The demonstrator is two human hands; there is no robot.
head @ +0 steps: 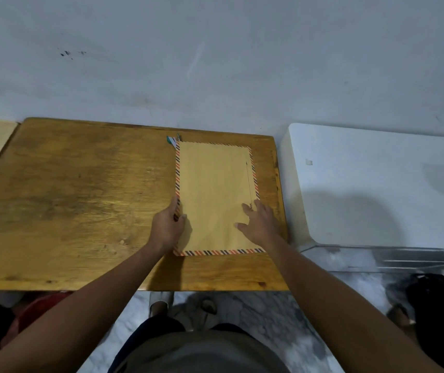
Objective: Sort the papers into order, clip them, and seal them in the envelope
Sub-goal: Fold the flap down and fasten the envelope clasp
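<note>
Brown kraft-paper envelope with a red-and-dark striped airmail border (215,195) lies flat on the worn wooden table (80,197), right of frame centre, long axis running away from the camera, far edge near the wall.

Left hand (168,227) is at the envelope's left border, lower half: thumb on top, fingers curled at or under the edge. Reads as a light pinch on the edge, though the underside isn't visible. Right hand (259,222) is open, fingers spread, palm down on the lower right face of the envelope near the printed text. It grips nothing, just presses or smooths.

Small green-and-white object (172,140) pokes out at the envelope's upper left corner. Could be a clip or a tab; too small to tell, and can't tell whether it's under the envelope or beside it.

Progress, my read:
- No loose papers anywhere on the table, so sorting and clipping are likely done and the stack is likely inside. Not confirmed: contents hidden.
- No flap visible on this face, so seal state is unknown.
- Left: confirm the seal, or flip and close the flap if it's open.

White cabinet top (377,184) at frame right, unrelated.
</note>
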